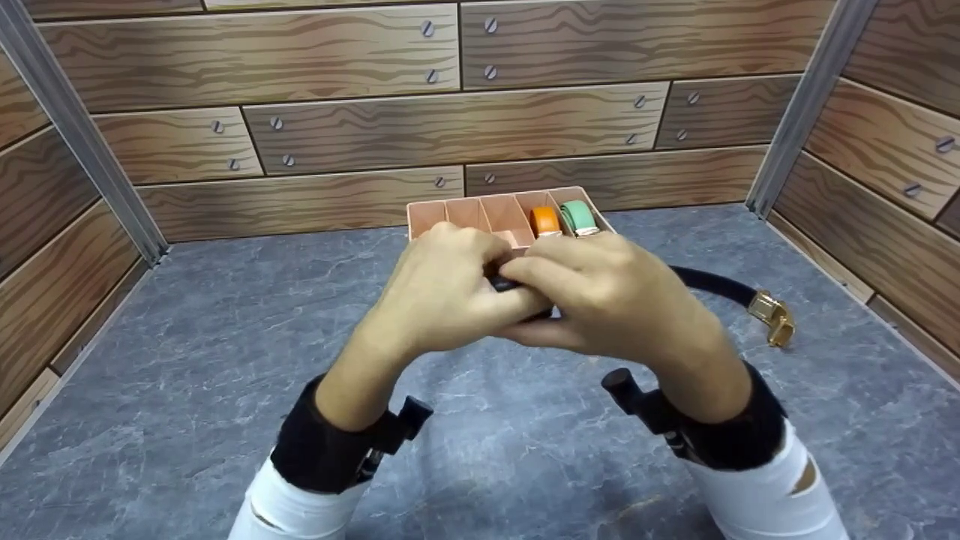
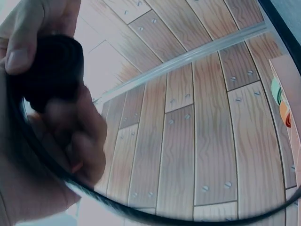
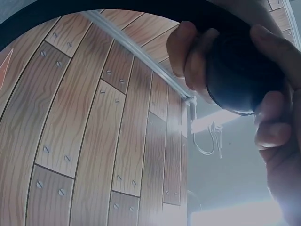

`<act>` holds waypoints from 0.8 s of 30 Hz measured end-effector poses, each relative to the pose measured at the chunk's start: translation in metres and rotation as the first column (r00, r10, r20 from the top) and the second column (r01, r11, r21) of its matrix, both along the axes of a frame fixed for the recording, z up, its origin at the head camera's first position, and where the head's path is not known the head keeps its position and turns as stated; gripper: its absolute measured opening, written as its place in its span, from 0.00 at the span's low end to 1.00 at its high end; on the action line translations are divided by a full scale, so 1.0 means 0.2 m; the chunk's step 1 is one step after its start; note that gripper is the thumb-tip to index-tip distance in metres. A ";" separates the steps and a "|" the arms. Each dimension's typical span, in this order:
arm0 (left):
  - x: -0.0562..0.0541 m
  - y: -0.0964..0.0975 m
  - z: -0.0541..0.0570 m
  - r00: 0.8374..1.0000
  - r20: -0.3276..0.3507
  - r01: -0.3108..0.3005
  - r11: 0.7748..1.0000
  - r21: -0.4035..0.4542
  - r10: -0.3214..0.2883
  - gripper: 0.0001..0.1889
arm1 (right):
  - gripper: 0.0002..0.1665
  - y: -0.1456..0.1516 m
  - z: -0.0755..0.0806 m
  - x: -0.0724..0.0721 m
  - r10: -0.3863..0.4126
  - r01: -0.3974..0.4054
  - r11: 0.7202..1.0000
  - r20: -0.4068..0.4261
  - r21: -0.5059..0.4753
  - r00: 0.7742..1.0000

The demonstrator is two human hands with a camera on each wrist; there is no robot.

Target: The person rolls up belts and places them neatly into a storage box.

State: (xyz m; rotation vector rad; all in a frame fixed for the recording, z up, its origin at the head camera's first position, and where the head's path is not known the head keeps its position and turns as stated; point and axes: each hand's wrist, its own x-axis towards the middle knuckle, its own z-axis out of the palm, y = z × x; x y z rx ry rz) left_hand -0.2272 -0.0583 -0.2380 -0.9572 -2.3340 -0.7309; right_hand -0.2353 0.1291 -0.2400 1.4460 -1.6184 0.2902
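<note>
Both hands meet in front of the box in the head view, around a black belt [image 1: 711, 282] that is partly wound into a coil. My left hand [image 1: 454, 289] grips one side of the coil [image 2: 55, 66], its thumb pressed on it in the left wrist view. Opposite, my right hand [image 1: 604, 296] curls its fingers and thumb round the same coil [image 3: 242, 70]. Most of the coil is hidden behind the fingers in the head view. The belt's loose length runs out past the right hand to a gold buckle [image 1: 766, 309] at the table's right.
A pink divided box [image 1: 427, 215] stands behind the hands near the back wall. A rolled orange belt [image 1: 544, 220] and a rolled green belt [image 1: 576, 216] sit in its right compartments. Wood-patterned walls [image 1: 360, 56] enclose the grey table [image 1: 247, 330] at the back and sides.
</note>
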 end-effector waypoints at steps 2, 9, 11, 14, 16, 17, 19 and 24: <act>-0.01 -0.01 0.00 0.985 0.085 0.144 0.989 0.041 -0.147 0.18 | 0.19 0.01 0.01 -0.03 0.116 -0.111 0.992 0.097 -0.057 0.989; -0.01 0.03 0.00 0.921 0.151 0.340 0.931 0.135 -0.358 0.14 | 0.22 0.02 0.03 -0.12 0.609 -0.539 0.792 0.440 -0.287 0.661; -0.01 0.04 0.00 0.950 0.118 0.278 0.954 0.109 -0.290 0.16 | 0.23 0.03 0.03 -0.12 0.588 -0.530 0.806 0.463 -0.263 0.664; 0.00 0.05 0.00 0.991 0.075 0.109 0.993 0.040 -0.112 0.19 | 0.25 0.04 0.04 -0.08 0.369 -0.362 0.927 0.404 -0.098 0.837; 0.00 0.06 0.00 0.998 0.058 -0.029 0.999 -0.016 0.030 0.21 | 0.25 0.04 0.03 -0.05 0.179 -0.192 0.981 0.300 0.016 0.937; 0.00 0.06 0.00 0.995 0.046 -0.087 0.995 -0.041 0.089 0.22 | 0.25 0.03 0.03 -0.04 0.107 -0.125 0.991 0.247 0.055 0.963; 0.00 0.07 -0.01 0.988 0.036 -0.146 0.987 -0.068 0.148 0.22 | 0.24 0.02 0.01 -0.02 0.016 -0.032 0.995 0.162 0.094 0.987; -0.01 0.02 0.00 0.990 0.140 0.035 0.999 -0.009 -0.034 0.21 | 0.19 0.01 0.02 -0.05 0.126 -0.130 0.991 0.187 0.013 0.974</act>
